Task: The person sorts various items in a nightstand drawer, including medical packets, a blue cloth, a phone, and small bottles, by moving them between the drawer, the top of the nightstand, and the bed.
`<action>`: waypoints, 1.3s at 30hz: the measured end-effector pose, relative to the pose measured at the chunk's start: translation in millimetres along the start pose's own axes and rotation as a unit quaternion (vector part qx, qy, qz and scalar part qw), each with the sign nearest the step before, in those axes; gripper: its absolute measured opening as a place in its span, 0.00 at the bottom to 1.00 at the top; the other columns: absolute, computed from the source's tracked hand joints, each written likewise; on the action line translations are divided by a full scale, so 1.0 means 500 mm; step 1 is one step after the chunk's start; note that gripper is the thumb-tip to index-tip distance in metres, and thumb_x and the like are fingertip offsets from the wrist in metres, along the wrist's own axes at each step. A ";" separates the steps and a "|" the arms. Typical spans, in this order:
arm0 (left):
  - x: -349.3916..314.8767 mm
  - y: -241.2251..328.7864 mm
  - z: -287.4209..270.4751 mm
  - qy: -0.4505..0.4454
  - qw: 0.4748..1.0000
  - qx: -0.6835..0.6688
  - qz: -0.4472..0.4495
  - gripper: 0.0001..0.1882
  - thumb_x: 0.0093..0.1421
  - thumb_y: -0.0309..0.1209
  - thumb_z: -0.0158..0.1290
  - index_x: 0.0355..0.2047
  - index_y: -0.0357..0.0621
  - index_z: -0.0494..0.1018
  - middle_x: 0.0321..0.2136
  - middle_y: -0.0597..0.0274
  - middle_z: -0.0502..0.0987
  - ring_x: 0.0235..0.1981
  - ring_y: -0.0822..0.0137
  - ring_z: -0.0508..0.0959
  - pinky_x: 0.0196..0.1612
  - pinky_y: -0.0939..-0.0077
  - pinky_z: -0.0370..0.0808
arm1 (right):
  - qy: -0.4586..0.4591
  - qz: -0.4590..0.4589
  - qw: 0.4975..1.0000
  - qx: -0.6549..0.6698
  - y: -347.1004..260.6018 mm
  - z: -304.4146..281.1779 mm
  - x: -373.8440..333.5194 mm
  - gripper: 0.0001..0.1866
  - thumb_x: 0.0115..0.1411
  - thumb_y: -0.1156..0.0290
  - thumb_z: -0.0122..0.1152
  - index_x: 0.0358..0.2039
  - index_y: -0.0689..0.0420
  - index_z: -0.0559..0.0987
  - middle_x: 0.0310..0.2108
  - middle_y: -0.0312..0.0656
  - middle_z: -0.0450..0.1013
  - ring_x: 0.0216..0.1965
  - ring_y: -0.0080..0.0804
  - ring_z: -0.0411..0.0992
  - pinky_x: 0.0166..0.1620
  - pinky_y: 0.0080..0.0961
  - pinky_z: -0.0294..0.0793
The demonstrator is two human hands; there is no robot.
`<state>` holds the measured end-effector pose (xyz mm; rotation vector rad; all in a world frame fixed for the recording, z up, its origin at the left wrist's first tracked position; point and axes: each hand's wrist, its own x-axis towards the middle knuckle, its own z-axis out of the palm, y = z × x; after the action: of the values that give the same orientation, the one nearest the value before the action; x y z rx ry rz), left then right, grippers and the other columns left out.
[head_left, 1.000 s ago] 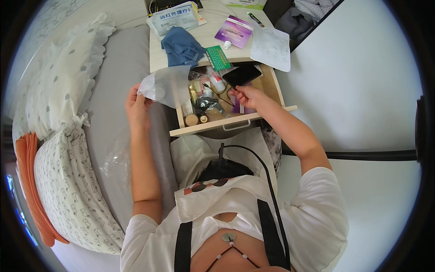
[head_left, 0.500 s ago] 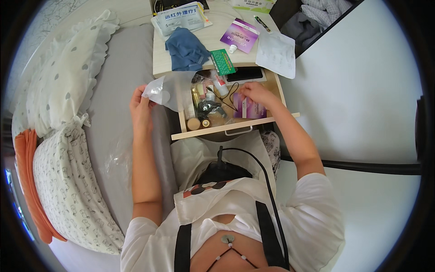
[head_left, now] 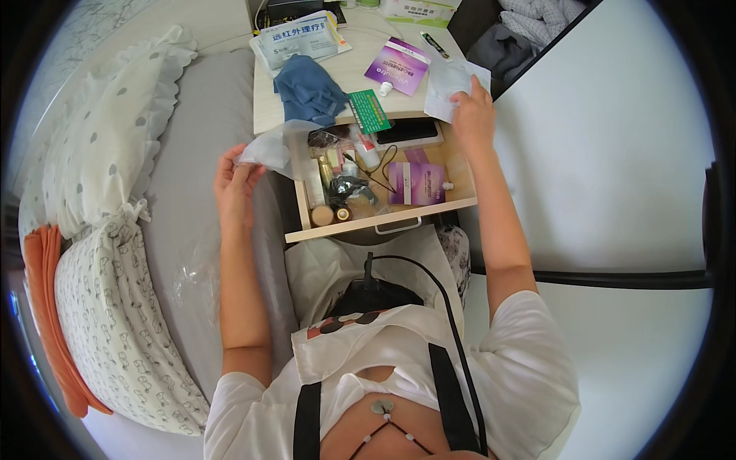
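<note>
My left hand (head_left: 236, 184), left of the open drawer (head_left: 452, 203), pinches a translucent plastic bag (head_left: 268, 149) that spreads over the drawer's left corner. On the right edge of the tabletop, my right hand (head_left: 475, 119) grips a white packet (head_left: 443, 96), which bends under the fingers. In the drawer lie a purple pouch (head_left: 418, 184) with a white cap, a black cable (head_left: 382, 184), a white tube (head_left: 368, 156), a black phone (head_left: 406, 131) and several small cosmetic containers. A second purple pouch (head_left: 397, 67) lies on the tabletop.
A blue cloth (head_left: 308, 88), a green card (head_left: 369, 111), a white-and-blue package (head_left: 300, 40) and a small dark tube (head_left: 435, 46) lie on the tabletop (head_left: 264, 107). A grey bed with pillows (head_left: 115, 138) borders the left; a white panel (head_left: 598, 169) stands right.
My right hand has left the purple pouch in the drawer and moved up to the white packet on the tabletop. The left hand still holds the bag, which has sagged slightly.
</note>
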<state>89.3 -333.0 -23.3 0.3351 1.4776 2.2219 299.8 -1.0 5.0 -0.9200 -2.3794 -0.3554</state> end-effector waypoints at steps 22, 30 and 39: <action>-0.053 0.034 0.072 -0.171 0.979 0.073 0.080 0.22 0.51 0.19 0.48 0.48 0.38 0.62 0.40 0.61 0.69 0.41 0.72 0.70 0.44 0.79 0.68 | -0.246 -0.040 0.664 0.705 -0.309 -0.123 -0.092 0.19 0.55 0.73 0.50 0.49 0.61 0.67 0.48 0.43 0.65 0.52 0.32 0.61 0.53 0.26 0.60; -0.037 0.003 0.034 -0.066 0.982 0.170 0.038 0.16 0.52 0.17 0.42 0.41 0.37 0.68 0.33 0.63 0.73 0.35 0.74 0.72 0.39 0.81 0.68 | -0.318 -0.074 0.548 0.770 -0.378 -0.139 -0.088 0.19 0.60 0.70 0.46 0.51 0.63 0.65 0.48 0.41 0.66 0.49 0.26 0.64 0.51 0.22 0.62; -0.016 -0.006 0.009 0.037 0.999 0.030 0.023 0.12 0.56 0.24 0.44 0.42 0.37 0.68 0.37 0.59 0.73 0.37 0.68 0.74 0.41 0.75 0.71 | -0.057 -0.161 0.975 0.145 -0.173 -0.032 0.048 0.16 0.49 0.79 0.50 0.37 0.49 0.76 0.41 0.41 0.68 0.38 0.38 0.70 0.37 0.31 0.71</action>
<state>99.1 -332.2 -23.9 0.3126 1.5935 2.2518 232.5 -58.3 28.2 -0.4321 -2.5994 -0.0710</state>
